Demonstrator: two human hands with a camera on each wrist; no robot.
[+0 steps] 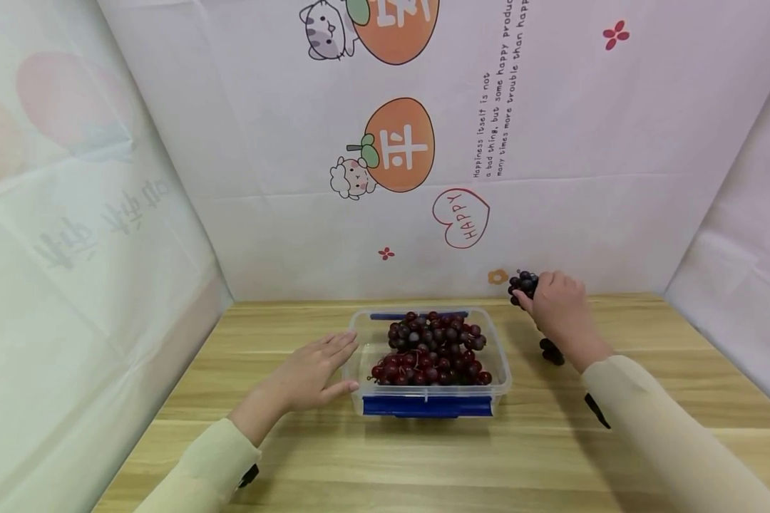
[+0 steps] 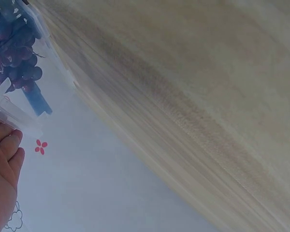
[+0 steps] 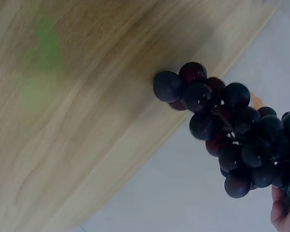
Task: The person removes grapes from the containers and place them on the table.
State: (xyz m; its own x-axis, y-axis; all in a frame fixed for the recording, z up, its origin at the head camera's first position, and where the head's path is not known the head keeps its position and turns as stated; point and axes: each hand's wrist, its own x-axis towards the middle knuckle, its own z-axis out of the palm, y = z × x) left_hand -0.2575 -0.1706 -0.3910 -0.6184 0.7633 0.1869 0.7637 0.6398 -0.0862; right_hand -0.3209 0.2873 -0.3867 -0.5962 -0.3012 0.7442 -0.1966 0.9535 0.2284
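Observation:
A clear plastic box [image 1: 502, 356] with blue clips sits mid-table, holding two bunches of red grapes [image 1: 436, 367] side by side. At its left wall rests my left hand [image 1: 314, 370], fingers stretched out along the rim. The left wrist view catches that hand's fingers [image 2: 9, 145] by the see-through wall and the grapes behind it. To the right of the box, my right hand [image 1: 561, 310] grips a bunch of dark grapes [image 3: 251, 140] by its top and holds it above the table's far edge. Part of this bunch hangs below the hand, behind the wrist in the head view.
The wooden table [image 1: 423, 463] ends at a white printed cloth [image 1: 552, 228] standing along its back. More white cloth [image 1: 103, 285] hangs at the left, and another sheet [image 1: 744, 263] closes the right side. A blue clip [image 1: 423, 406] sticks out from the box's front.

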